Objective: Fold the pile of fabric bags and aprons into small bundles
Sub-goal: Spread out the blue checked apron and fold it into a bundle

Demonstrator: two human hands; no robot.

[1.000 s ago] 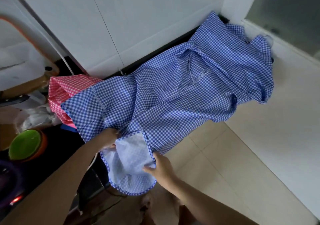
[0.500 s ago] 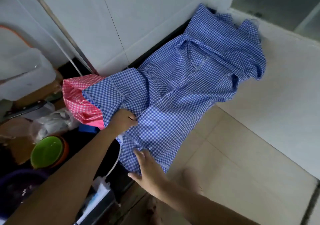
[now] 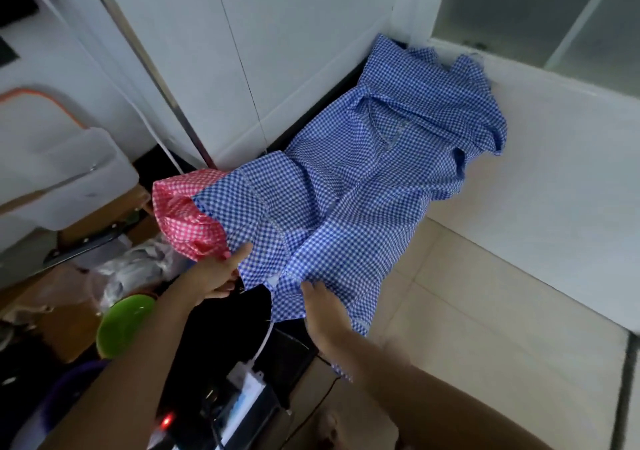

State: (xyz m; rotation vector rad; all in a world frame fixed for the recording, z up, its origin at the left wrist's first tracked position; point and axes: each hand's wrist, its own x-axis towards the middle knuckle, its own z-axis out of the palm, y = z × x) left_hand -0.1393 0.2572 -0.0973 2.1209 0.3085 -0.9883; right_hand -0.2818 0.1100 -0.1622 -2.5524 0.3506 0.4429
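Thumb on top, fingers curled beneath: the left hand (image 3: 211, 276) pinches the blue checked apron (image 3: 381, 172) at its near-left hem. The right hand's (image 3: 325, 314) fingertips vanish under a fold, seemingly gripping it. The apron sprawls along the dark counter (image 3: 318, 110) to its far corner, overlapping pink checked fabric (image 3: 183, 214).

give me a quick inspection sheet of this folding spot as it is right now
surface: dark top, mostly covered by cloth
job's things: blue checked apron spread out, crumpled at the far end, near edge hanging over; pink checked fabric bunched, partly under its left corner
clutter: green bowl, plastic bags, white tub, all at the left
grippers: left hand pinches the apron's near left edge; right hand at the near hem, fingers hidden in cloth
cables: white cable runs down below the apron; red light lit lower down
surroundings: white cabinet doors, tiled floor
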